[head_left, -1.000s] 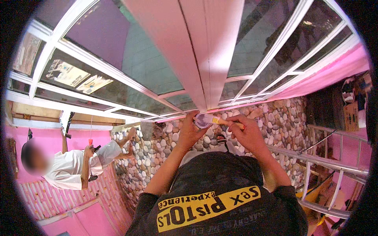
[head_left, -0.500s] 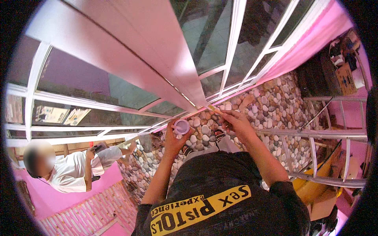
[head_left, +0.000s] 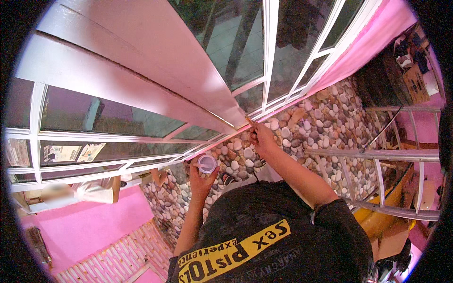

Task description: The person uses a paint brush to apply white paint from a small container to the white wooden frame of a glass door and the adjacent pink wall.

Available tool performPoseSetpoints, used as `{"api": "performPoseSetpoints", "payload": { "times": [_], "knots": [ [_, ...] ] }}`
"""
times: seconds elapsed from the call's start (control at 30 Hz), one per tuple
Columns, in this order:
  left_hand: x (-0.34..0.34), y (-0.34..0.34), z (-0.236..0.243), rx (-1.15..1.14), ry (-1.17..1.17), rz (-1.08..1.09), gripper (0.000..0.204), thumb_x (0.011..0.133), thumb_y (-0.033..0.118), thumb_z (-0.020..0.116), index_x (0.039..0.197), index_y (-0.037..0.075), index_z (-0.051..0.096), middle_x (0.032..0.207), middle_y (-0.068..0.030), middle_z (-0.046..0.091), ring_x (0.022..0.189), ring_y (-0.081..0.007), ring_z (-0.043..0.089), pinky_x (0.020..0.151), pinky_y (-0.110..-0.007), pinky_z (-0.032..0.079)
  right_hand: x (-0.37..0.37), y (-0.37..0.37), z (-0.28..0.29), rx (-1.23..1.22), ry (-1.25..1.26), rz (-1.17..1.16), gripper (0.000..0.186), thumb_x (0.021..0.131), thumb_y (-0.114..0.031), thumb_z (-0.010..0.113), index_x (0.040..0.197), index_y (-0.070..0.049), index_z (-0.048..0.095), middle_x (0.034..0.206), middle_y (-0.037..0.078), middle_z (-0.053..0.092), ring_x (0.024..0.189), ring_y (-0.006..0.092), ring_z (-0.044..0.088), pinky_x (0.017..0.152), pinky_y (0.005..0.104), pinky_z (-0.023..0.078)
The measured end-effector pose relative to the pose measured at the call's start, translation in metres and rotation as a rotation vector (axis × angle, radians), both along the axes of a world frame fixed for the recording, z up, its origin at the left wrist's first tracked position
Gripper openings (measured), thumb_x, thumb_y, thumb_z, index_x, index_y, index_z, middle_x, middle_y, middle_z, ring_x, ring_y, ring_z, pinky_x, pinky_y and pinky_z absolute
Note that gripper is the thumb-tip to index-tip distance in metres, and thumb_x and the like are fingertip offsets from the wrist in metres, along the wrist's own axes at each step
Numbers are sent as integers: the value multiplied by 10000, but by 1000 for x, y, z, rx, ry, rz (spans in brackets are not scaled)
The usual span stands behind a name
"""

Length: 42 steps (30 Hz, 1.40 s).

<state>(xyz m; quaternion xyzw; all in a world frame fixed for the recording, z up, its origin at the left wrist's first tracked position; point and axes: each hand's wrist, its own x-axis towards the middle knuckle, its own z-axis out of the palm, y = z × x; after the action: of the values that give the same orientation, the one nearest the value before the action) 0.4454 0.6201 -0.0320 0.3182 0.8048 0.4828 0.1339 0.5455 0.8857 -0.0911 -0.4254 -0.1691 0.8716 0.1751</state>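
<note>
My left hand (head_left: 200,183) is wrapped around a small clear plastic cup (head_left: 207,163) with pale, whitish contents, held upright before my waist. A thin brush (head_left: 248,119) is pinched in the fingers of my right hand (head_left: 265,141). Its tip lies against the lower edge of a pale pink-white door panel (head_left: 207,89); the bristles are too small to make out well. A narrow gap (head_left: 221,118) runs down between that panel and the one left of it.
White-framed glass panes (head_left: 108,111) flank the panels. Pebble-patterned flooring (head_left: 302,134) stretches beneath me. A metal ladder (head_left: 377,154) lies to the right, near a cardboard box (head_left: 415,84). At far left, another person in white (head_left: 96,189) is partly hidden.
My right hand has moved left and up with the brush, bringing its tip onto the panel's edge. The cup has shifted slightly left and down. The other person has become mostly hidden.
</note>
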Motion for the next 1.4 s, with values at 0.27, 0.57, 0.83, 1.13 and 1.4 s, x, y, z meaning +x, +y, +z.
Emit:
{"api": "performPoseSetpoints", "payload": {
  "times": [0.27,0.57,0.83,1.13,1.4],
  "knots": [
    [8,-2,14,-26,-71,40,720,773,213,901,1333,18,492,1242,-136,588,1152,-263,591,992,-384,488,-14,-2,25,-51,32,-54,107,1045,-159,478,971,-83,491,749,-1,477,570,74,397,446,242,294],
    [11,-5,13,2,-71,52,681,766,229,910,1283,17,520,1198,-129,601,1098,-254,600,967,-375,479,-25,-5,45,-53,-16,-82,117,1041,-176,502,963,-89,502,749,-1,481,555,83,401,447,240,314],
    [14,-10,7,58,-165,78,662,761,233,911,1266,27,536,1163,-119,613,1066,-252,614,949,-365,483,-24,-5,43,22,24,-58,125,1018,-210,551,965,-102,520,740,-14,490,538,79,393,437,237,303],
    [18,-10,15,60,-164,71,633,770,222,899,1260,30,547,1186,-130,609,1094,-267,610,964,-382,482,-20,-8,69,127,15,-56,174,1019,-192,535,1110,-56,595,775,-13,507,565,84,395,494,253,332],
    [19,-12,9,45,-119,26,661,781,223,890,1292,23,523,1218,-139,602,1124,-280,601,992,-389,472,-15,-8,74,228,31,-15,294,1010,-211,588,1265,-63,588,764,-29,515,537,70,406,457,237,334]
  ]
}}
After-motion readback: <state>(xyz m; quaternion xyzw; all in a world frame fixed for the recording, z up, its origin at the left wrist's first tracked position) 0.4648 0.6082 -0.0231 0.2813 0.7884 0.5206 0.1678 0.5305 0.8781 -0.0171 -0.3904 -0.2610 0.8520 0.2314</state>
